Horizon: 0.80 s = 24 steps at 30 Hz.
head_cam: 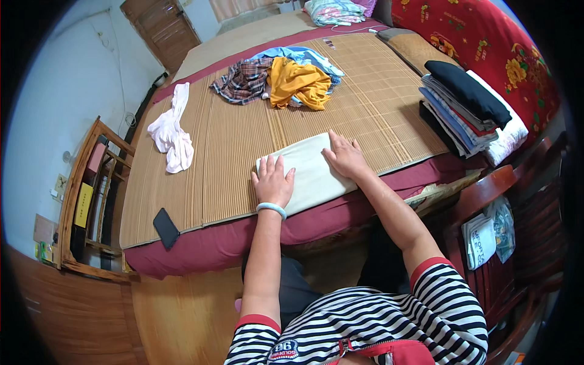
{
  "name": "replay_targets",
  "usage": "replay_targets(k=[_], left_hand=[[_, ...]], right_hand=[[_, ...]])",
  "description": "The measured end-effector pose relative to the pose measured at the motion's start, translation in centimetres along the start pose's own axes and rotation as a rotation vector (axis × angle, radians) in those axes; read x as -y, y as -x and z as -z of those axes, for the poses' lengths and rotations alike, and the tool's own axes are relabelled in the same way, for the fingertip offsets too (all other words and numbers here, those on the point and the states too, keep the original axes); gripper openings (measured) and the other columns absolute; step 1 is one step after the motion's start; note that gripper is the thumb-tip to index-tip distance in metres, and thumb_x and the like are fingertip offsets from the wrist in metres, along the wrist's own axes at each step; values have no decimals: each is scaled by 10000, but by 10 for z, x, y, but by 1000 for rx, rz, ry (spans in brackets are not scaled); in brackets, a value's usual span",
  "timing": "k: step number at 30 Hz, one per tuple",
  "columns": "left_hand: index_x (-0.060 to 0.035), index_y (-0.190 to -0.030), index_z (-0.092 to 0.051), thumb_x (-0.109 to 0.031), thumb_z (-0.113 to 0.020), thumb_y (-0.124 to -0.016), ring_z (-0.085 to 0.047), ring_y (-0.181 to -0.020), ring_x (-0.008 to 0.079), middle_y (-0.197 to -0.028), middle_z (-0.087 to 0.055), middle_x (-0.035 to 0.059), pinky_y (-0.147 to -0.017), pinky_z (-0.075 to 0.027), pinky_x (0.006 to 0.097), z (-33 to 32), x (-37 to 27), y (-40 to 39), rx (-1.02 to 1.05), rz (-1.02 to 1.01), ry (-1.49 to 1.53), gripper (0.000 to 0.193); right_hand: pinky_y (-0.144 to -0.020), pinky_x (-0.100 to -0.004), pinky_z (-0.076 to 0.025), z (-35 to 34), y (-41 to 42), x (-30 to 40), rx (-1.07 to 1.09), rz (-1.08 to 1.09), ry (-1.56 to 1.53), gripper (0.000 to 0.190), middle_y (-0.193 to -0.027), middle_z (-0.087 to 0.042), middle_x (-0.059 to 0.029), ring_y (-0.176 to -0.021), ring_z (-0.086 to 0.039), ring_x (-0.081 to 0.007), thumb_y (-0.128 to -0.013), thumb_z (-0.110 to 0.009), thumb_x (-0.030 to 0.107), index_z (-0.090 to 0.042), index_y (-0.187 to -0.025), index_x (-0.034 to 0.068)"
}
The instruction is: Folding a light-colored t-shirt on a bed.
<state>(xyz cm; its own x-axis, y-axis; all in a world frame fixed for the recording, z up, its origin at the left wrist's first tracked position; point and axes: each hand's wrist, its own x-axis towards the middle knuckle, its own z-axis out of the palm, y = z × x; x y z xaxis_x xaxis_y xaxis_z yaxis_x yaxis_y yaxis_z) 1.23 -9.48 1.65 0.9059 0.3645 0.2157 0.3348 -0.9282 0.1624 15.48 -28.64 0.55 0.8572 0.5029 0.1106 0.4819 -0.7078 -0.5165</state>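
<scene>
A folded pale cream-green cloth (308,178) lies flat near the front edge of the bed, on a bamboo mat (228,169). My left hand (273,182), with a light blue bangle at the wrist, rests flat on its left side, fingers apart. Flat on its upper right part lies my right hand (345,157), fingers spread. Neither hand grips anything. Beyond them is a loose pile with a yellow garment (299,84), a plaid shirt (244,80) and a light blue garment (303,55). A crumpled pale pink garment (173,132) lies to the left.
A black smartphone (166,228) lies at the mat's front left edge. A stack of folded clothes (461,109) stands at the right, beside a pillow (417,50). A dark red wooden chair (490,191) holding plastic bags (500,230) is close on the right. A wooden frame (75,205) stands left.
</scene>
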Motion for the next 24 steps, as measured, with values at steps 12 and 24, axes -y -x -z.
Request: replay_targets(k=[12,24], left_hand=[[-136,-1467,-507,-299,-432,-1020,-321,-1495,303,-1573,-425,130,-1216,-193,562,-9,-27,-5,-36,-90,-124,481],[-162,-1501,-462,-413,-476,-1026,-295,-1503,307,-1584,-408,104,-1188,-270,589,-2,6,-12,9,104,-2,538]], right_hand=[[-1208,-560,-205,-39,16,53,-49,433,88,493,-1484,-510,-164,-1441,-408,-304,-991,-474,301,-547,-1402,39],[-1211,-574,-211,-22,-8,26,-151,135,139,623,-1586,-396,-133,-1513,-292,-277,-979,-484,495,-479,-1481,126]])
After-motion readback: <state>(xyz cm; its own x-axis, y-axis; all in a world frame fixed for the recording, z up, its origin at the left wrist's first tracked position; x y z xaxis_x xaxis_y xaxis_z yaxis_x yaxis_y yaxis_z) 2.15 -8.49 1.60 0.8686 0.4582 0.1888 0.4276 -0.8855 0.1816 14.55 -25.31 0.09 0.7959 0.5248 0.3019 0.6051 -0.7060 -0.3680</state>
